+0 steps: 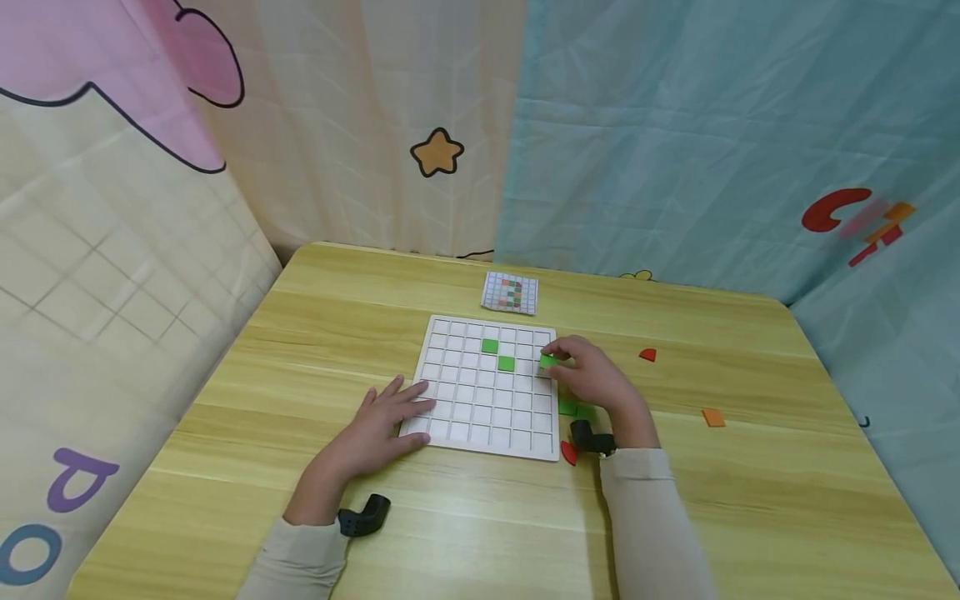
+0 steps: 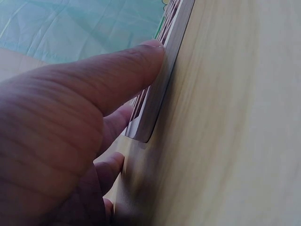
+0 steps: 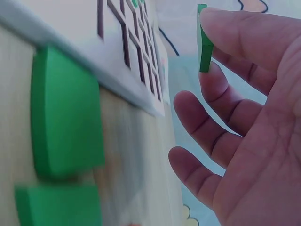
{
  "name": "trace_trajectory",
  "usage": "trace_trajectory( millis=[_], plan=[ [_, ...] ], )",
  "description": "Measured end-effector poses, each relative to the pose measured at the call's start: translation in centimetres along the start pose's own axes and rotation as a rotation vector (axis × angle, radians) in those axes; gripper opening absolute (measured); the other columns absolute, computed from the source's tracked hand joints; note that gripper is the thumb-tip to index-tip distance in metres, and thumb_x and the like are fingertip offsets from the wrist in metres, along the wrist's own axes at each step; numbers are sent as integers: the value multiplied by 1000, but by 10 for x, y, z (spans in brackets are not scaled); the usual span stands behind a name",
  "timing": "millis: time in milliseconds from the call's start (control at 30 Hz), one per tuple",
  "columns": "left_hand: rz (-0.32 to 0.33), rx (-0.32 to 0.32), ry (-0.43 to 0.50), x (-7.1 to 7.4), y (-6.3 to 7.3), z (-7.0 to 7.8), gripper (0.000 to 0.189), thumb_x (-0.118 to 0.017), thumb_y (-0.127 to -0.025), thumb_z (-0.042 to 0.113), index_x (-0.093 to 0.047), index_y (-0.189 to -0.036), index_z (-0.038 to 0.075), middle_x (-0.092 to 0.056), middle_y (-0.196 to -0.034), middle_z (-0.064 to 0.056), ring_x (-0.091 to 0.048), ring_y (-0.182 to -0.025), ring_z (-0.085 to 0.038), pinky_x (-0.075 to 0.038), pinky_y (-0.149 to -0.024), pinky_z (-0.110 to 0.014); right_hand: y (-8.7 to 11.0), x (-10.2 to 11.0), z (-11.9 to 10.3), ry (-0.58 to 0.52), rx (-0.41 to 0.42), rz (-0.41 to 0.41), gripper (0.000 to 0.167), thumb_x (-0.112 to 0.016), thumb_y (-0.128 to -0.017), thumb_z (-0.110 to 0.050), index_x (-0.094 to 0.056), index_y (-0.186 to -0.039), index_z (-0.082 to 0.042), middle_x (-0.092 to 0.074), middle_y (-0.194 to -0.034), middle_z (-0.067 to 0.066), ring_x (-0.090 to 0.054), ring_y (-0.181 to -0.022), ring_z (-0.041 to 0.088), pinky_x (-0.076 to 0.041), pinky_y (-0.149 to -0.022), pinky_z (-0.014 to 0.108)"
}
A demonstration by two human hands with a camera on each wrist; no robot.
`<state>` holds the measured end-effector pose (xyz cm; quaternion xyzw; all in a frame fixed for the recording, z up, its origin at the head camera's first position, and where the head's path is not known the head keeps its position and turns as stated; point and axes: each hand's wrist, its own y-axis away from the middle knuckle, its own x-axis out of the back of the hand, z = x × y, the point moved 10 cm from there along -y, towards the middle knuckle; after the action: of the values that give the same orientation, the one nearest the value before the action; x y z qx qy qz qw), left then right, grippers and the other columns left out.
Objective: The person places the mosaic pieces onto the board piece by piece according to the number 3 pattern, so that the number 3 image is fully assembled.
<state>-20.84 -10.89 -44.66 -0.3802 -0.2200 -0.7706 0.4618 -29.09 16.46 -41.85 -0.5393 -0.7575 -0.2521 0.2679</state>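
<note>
A white grid board (image 1: 465,413) lies on the wooden table, with one green square tile (image 1: 490,346) and another green tile (image 1: 506,364) set in its cells. My right hand (image 1: 596,379) pinches a third green tile (image 3: 205,47) between thumb and fingertips, above the board's right edge. In the right wrist view its other fingers are loosely bent. My left hand (image 1: 378,427) rests with spread fingers on the board's lower left corner. In the left wrist view the thumb (image 2: 136,66) lies against the board's edge.
Behind the board lies a small pattern card (image 1: 510,293) with a coloured grid. Green tiles (image 3: 70,115) lie by the board's right edge, near a red piece (image 1: 569,452). Farther right are another red piece (image 1: 648,355) and an orange square (image 1: 714,417). Curtains surround the table's back.
</note>
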Motion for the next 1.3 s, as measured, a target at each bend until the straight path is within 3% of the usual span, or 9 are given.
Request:
trace_trajectory(
  millis=[467, 767, 1300],
  plan=[
    [-2, -1, 9, 0, 0, 2, 52, -72, -92, 26, -59, -139, 10, -40, -156, -8, -15, -148, -41, -3, -112, -68, -11, -25, -26, -17, 62, -24, 23, -68, -93, -11, -67, -115, -7, -61, -118, 7, -55, -112, 27, -44, -100, 46],
    [1, -2, -1, 1, 0, 1, 52, -72, -92, 27, -60, -139, 10, -40, -156, -8, -15, -148, -40, -4, -113, -67, -12, -40, -45, -39, 157, -51, 22, -70, -90, -7, -68, -112, -6, -60, -111, 6, -56, -110, 27, -44, -99, 46],
    [1, 3, 6, -1, -1, 0, 51, -73, -91, 27, -60, -138, 11, -40, -156, -7, -15, -149, -40, -4, -113, -67, -21, -61, -58, 73, 216, -65, 21, -72, -90, -9, -69, -110, -8, -62, -107, 2, -55, -94, 19, -46, -91, 40]
  ],
)
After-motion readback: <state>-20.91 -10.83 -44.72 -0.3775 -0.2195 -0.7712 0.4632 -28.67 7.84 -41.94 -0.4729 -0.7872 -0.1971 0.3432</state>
